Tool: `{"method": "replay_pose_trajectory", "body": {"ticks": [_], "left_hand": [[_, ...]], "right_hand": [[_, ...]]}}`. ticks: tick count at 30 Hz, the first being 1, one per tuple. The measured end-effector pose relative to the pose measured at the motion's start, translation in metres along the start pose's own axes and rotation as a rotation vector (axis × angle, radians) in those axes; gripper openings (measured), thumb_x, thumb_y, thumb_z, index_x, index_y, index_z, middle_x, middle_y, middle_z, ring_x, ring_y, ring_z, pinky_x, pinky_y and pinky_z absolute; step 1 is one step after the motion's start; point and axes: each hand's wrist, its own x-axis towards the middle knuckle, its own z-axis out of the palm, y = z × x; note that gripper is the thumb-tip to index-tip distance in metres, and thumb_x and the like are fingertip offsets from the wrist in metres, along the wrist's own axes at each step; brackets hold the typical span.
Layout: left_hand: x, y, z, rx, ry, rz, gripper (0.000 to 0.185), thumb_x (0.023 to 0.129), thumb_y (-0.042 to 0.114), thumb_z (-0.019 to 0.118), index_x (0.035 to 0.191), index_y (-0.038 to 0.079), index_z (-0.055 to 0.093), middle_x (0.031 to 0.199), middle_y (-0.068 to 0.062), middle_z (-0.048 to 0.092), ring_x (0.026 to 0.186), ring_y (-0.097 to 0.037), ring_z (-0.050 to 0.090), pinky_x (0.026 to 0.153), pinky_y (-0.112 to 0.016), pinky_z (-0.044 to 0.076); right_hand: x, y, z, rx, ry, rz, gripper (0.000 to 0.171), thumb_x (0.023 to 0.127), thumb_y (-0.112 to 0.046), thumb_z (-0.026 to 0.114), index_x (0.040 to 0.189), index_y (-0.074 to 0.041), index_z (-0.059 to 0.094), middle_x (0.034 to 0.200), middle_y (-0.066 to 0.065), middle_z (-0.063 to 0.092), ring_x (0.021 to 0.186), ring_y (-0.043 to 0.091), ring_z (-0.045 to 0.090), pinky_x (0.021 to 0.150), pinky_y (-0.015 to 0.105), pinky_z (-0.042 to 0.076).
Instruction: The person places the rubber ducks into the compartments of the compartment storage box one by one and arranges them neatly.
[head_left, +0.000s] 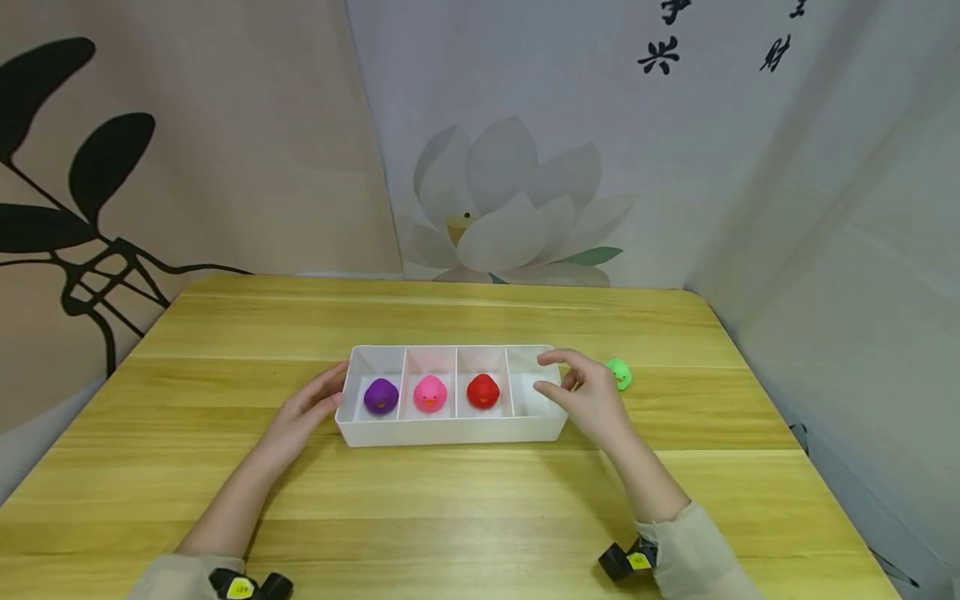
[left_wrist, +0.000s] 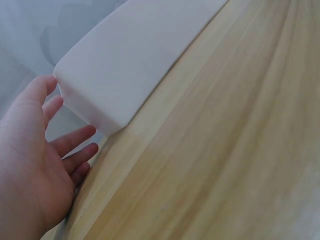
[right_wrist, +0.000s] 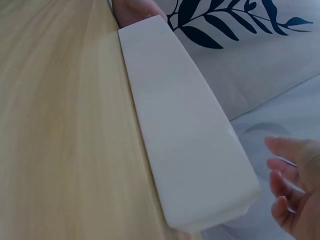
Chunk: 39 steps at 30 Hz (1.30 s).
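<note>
A white tray with four compartments lies in the middle of the wooden table. From the left its compartments hold a purple duck, a pink duck and a red duck; the rightmost is empty. A green duck sits on the table just right of the tray, partly behind my right hand. That hand hovers at the tray's right end with relaxed fingers and holds nothing. My left hand lies flat against the tray's left end, its thumb at the corner.
Printed fabric backdrops rise behind the table and along both sides. The table's right edge runs close to the right-hand backdrop. Bare wood spreads in front of the tray and behind it.
</note>
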Motion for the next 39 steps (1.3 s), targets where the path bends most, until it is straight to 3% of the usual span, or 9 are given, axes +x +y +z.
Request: {"method": "replay_pose_trajectory", "body": {"ticks": [4, 7, 15, 21, 28, 39], "left_hand": [[0.0, 0.001, 0.0, -0.018, 0.004, 0.005, 0.047, 0.095, 0.023, 0.045, 0.14, 0.017, 0.033, 0.131, -0.016, 0.044, 0.117, -0.02, 0.042, 0.089, -0.021, 0.036], [0.0, 0.002, 0.0, -0.024, 0.004, 0.002, 0.047, 0.095, 0.023, 0.045, 0.14, 0.017, 0.032, 0.132, -0.016, 0.044, 0.117, -0.017, 0.042, 0.089, -0.02, 0.036], [-0.001, -0.001, 0.0, -0.029, 0.007, 0.002, 0.047, 0.095, 0.024, 0.045, 0.14, 0.018, 0.032, 0.132, -0.016, 0.043, 0.118, -0.023, 0.041, 0.089, -0.02, 0.037], [-0.001, -0.002, 0.0, -0.021, 0.015, 0.002, 0.047, 0.095, 0.024, 0.045, 0.14, 0.019, 0.033, 0.132, -0.015, 0.044, 0.117, -0.018, 0.043, 0.089, -0.019, 0.036], [0.0, -0.001, 0.001, -0.014, 0.012, 0.002, 0.047, 0.095, 0.024, 0.045, 0.14, 0.018, 0.033, 0.132, -0.016, 0.044, 0.116, -0.014, 0.043, 0.089, -0.02, 0.036], [-0.001, 0.002, 0.001, 0.016, 0.011, -0.014, 0.048, 0.095, 0.026, 0.045, 0.14, 0.02, 0.032, 0.132, -0.014, 0.044, 0.116, -0.018, 0.043, 0.092, -0.028, 0.036]], "right_hand": [[-0.005, 0.01, -0.011, -0.012, 0.038, -0.01, 0.033, 0.074, -0.022, 0.074, 0.105, -0.016, 0.064, 0.066, 0.004, 0.055, 0.054, 0.019, 0.046, 0.044, 0.023, 0.037], [-0.008, 0.018, -0.02, -0.034, 0.074, -0.004, 0.033, 0.075, -0.021, 0.073, 0.106, -0.015, 0.064, 0.065, 0.003, 0.054, 0.053, 0.016, 0.046, 0.044, 0.023, 0.037], [-0.014, 0.044, -0.04, -0.038, 0.155, 0.039, 0.032, 0.074, -0.009, 0.074, 0.105, -0.01, 0.064, 0.088, 0.007, 0.062, 0.055, 0.018, 0.047, 0.04, 0.023, 0.036], [-0.018, 0.067, -0.053, -0.092, 0.165, 0.09, 0.038, 0.075, -0.018, 0.073, 0.111, -0.012, 0.061, 0.092, 0.012, 0.057, 0.057, 0.015, 0.047, 0.038, 0.022, 0.037], [-0.018, 0.084, -0.058, -0.105, 0.173, 0.106, 0.042, 0.076, -0.017, 0.072, 0.116, -0.012, 0.059, 0.11, 0.005, 0.055, 0.059, 0.016, 0.048, 0.04, 0.022, 0.039], [-0.018, 0.105, -0.061, -0.107, 0.163, 0.178, 0.046, 0.078, -0.019, 0.071, 0.121, -0.016, 0.056, 0.116, 0.005, 0.05, 0.062, 0.018, 0.051, 0.043, 0.025, 0.044]]}}
